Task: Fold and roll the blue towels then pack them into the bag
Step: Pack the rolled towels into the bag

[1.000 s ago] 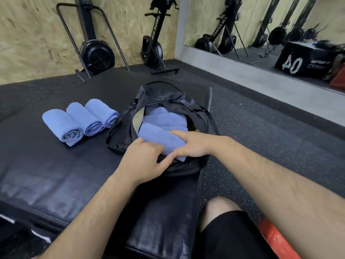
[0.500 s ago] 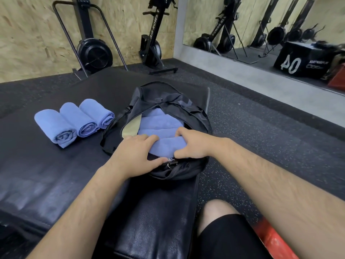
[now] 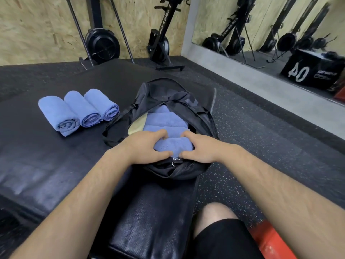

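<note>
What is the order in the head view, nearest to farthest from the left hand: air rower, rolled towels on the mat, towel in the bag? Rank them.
1. towel in the bag: gripped by the left hand.
2. rolled towels: left, on the mat.
3. air rower: at the far wall.

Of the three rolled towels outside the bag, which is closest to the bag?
The rightmost roll, its end almost at the black bag; the middle roll and leftmost roll lie farther left.
</note>
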